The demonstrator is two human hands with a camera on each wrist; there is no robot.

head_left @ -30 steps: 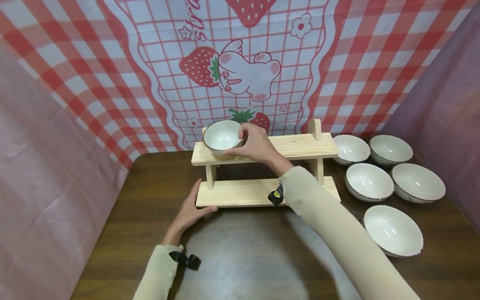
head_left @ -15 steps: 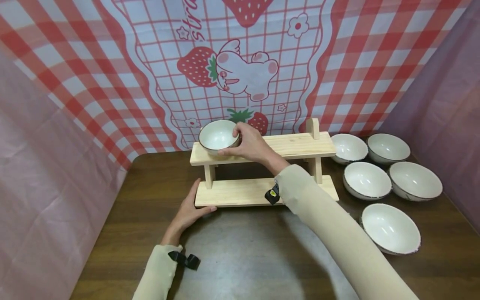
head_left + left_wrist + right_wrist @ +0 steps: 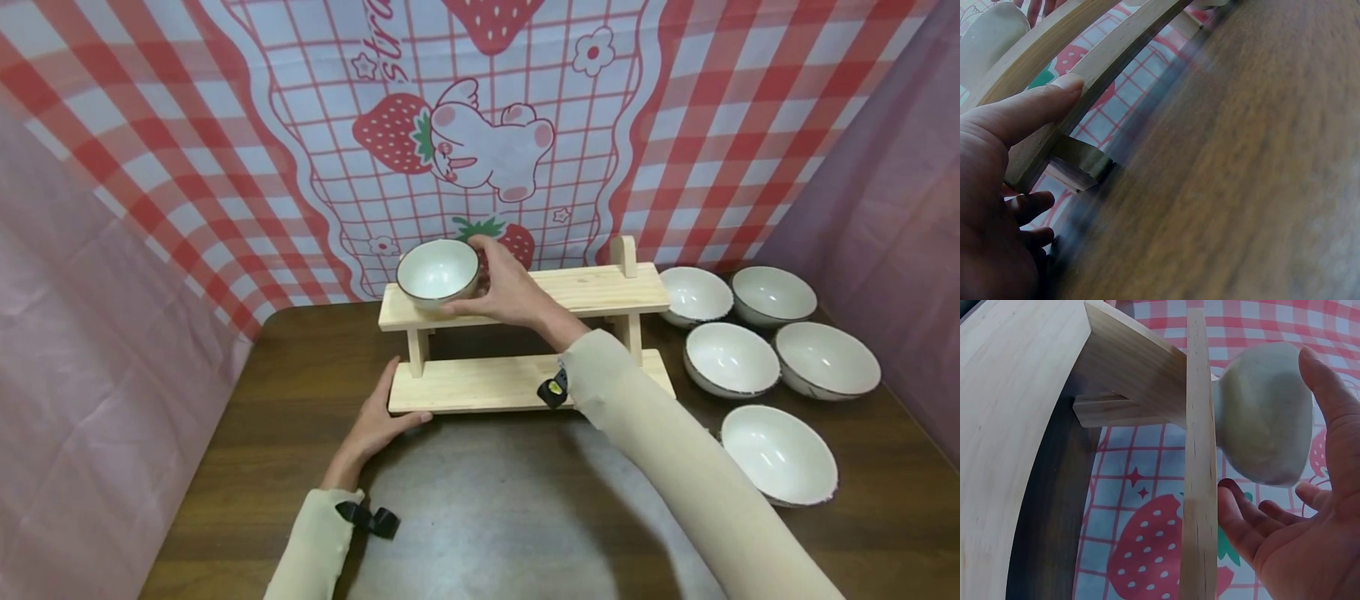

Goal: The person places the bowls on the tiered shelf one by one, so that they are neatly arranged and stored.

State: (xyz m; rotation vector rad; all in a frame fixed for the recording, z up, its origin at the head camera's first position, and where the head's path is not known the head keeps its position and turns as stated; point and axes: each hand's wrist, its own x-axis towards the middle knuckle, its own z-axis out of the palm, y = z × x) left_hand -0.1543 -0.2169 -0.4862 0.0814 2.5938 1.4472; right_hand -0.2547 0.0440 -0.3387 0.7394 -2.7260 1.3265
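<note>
A white bowl (image 3: 437, 271) with a dark rim stands upright at the left end of the top shelf of a two-tier wooden rack (image 3: 585, 290). My right hand (image 3: 504, 290) is just to the bowl's right, its fingers spread loosely around the side. In the right wrist view a gap shows between the palm (image 3: 1297, 544) and the bowl (image 3: 1260, 412). My left hand (image 3: 378, 421) lies flat on the table at the lower shelf's front left corner. Its thumb (image 3: 1029, 109) lies along the lower board's edge (image 3: 1116, 53).
Several more white bowls (image 3: 731, 358) sit on the dark wooden table (image 3: 480, 500) to the right of the rack. A strawberry-print cloth (image 3: 480, 142) hangs behind, with pink and purple sheets at the sides. Both shelves of the rack are bare apart from the one bowl.
The bowl has shifted slightly left on the top shelf. My right hand's fingers have come off its rim and loosened. My left hand has stayed put.
</note>
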